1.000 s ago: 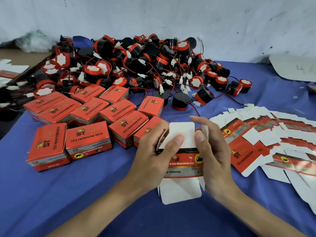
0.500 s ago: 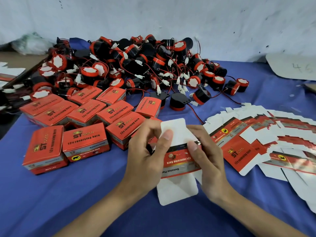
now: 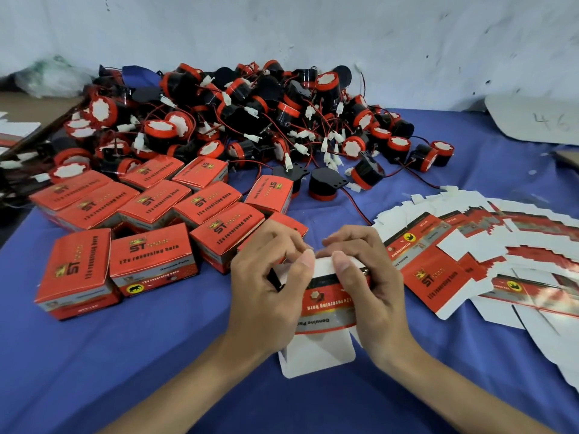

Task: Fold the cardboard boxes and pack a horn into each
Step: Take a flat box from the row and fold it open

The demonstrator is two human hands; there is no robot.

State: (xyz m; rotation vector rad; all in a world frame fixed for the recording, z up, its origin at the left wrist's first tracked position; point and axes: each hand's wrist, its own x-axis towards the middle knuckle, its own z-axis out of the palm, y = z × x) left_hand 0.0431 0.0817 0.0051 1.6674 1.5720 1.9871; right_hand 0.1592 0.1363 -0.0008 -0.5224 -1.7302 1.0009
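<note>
Forearms come in from the lower edge over the blue cloth (image 3: 94,371), and between our hands we hold one carton (image 3: 329,308), half formed, its red printed panel facing us upside down. A white flap (image 3: 316,355) sticks out toward us at its near end; we cannot tell whether it touches the cloth. Our left hand (image 3: 266,286) curls round the carton's left side, thumb laid on the upper white flap. Our right hand (image 3: 372,286) grips the right side the same way, thumb pressing on that flap and fingers bent over the far edge. The two thumbs lie just beside each other.

Just right of our right hand, flat blanks (image 3: 438,270) lie fanned in an overlapping row that runs off to the right. On the left, closed red boxes (image 3: 150,258) sit packed close together, the nearest partly hidden behind our left hand.

Beyond them we see black-and-red horns (image 3: 250,120) heaped in a tangle of red wires and white plugs against the pale wall (image 3: 282,26). At far right lies a grey sheet (image 3: 539,120) marked 46
</note>
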